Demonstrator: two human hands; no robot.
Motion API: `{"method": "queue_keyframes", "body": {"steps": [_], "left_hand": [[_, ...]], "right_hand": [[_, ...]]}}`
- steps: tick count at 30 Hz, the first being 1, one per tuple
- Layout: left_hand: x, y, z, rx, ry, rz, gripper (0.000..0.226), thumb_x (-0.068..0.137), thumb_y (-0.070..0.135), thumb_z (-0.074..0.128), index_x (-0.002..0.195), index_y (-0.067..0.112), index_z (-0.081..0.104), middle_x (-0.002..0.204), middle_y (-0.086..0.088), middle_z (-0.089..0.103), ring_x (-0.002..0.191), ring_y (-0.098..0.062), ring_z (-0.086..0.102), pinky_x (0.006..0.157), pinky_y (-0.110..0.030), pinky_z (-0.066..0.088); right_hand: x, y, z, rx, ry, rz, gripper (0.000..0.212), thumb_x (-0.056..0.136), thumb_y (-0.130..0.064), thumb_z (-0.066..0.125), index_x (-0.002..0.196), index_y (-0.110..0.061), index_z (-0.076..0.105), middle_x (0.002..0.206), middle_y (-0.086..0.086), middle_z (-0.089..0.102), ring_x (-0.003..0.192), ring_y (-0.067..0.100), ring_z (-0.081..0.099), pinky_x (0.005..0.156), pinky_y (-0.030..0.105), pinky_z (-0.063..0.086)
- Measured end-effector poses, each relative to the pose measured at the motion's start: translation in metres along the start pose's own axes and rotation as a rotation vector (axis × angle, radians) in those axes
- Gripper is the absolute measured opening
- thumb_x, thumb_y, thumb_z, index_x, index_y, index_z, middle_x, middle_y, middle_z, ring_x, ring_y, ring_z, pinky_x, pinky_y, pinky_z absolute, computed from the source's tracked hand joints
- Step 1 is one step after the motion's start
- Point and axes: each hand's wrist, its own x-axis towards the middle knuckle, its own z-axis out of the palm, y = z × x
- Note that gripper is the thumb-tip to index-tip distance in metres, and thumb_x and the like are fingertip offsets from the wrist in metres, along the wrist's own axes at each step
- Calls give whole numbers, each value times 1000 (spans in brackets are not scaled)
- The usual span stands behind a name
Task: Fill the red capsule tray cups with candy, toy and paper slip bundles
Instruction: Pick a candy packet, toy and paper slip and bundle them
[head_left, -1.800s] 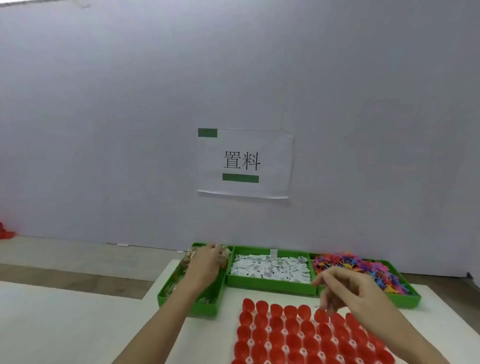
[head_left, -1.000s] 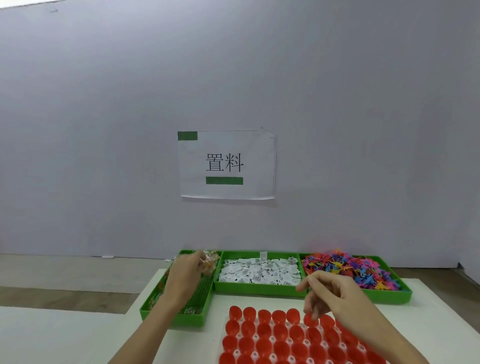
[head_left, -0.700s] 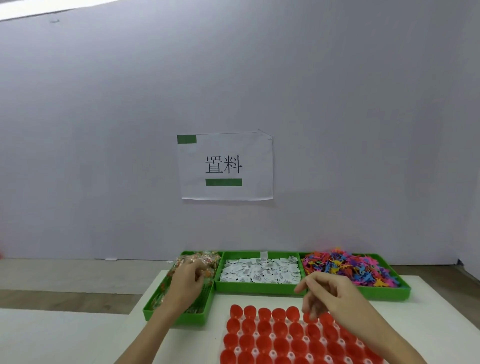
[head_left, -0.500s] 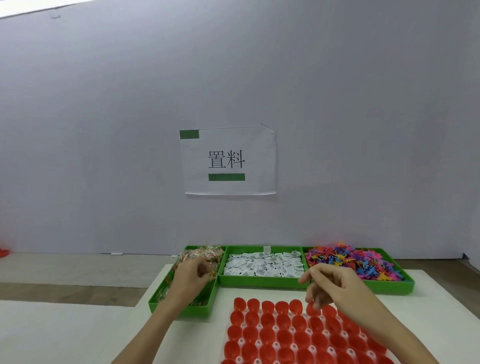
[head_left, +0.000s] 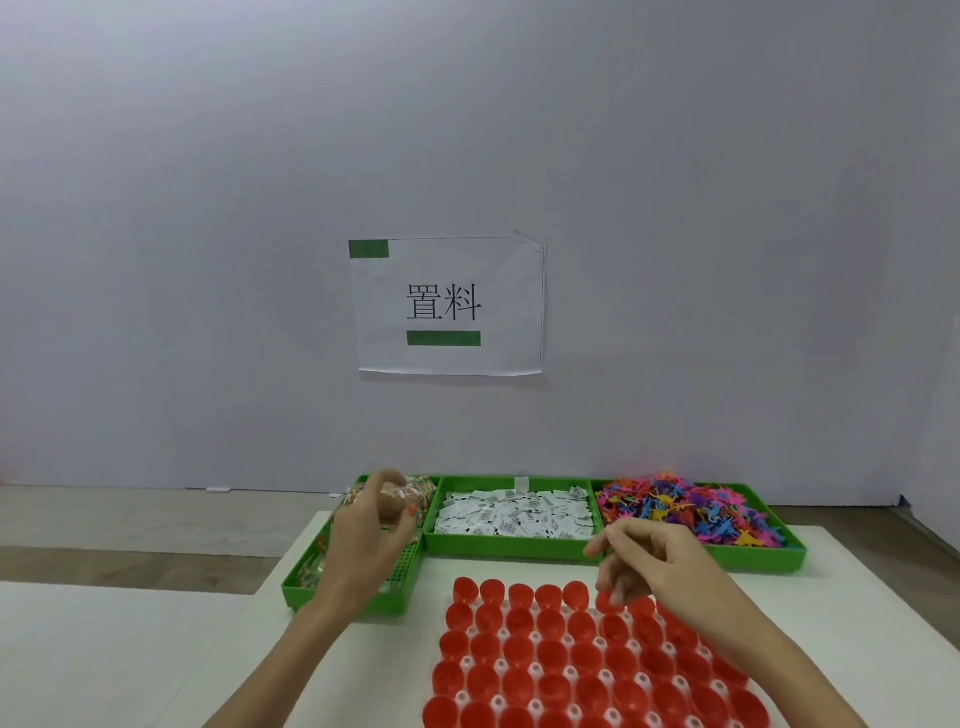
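A red capsule tray (head_left: 519, 649) with several rows of open cups lies at the table's front. Behind it stand three green trays: wrapped candy (head_left: 418, 491) in the left tray (head_left: 343, 603), white paper slips (head_left: 514, 514) in the middle, colourful plastic toys (head_left: 685, 512) on the right. My left hand (head_left: 363, 540) is over the candy tray and pinches a brownish wrapped candy (head_left: 390, 506) between thumb and fingers. My right hand (head_left: 660, 561) hovers over the back right cups with fingers loosely curled and holds nothing.
The white table (head_left: 130, 665) extends to the left of the trays. A grey wall rises right behind the green trays, with a paper sign (head_left: 447, 306) taped to it. A strip of floor shows at the far left.
My left hand has come up a little out of the candy pile with a candy in its fingers. My right hand has stayed over the tray's back right cups.
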Motion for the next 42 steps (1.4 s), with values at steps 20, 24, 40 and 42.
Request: {"method": "queue_keyframes", "body": {"steps": [20,24,40,42], "left_hand": [[-84,24,6,-547,-156,-184,19,83,6,81,87,25,84,85,3,80,78,-16,77,78,-28,61],[-83,18,6,-560,-152,-186,26,82,9,83,87,35,83,84,6,80,79,-13,77,75,-20,59],[-85,21,9,-516,-173,-150,20,84,5,81,90,23,84,89,7,80,82,-11,76,77,-22,59],[-85,21,9,-515,-173,-151,19,84,4,81,90,22,84,90,7,80,82,-12,76,78,-22,59]], "right_hand": [[145,14,98,-946,-74,-21,15,96,-17,69,93,-6,79,103,8,77,81,13,67,88,34,54],[156,21,105,-1008,-33,16,24,90,-21,77,91,3,77,93,12,76,85,20,72,88,34,58],[160,22,101,-1122,-22,-17,12,91,1,59,94,1,71,96,15,73,87,27,71,79,40,60],[157,22,99,-1144,6,-34,12,91,-3,58,97,1,68,95,14,71,87,29,69,73,37,56]]}}
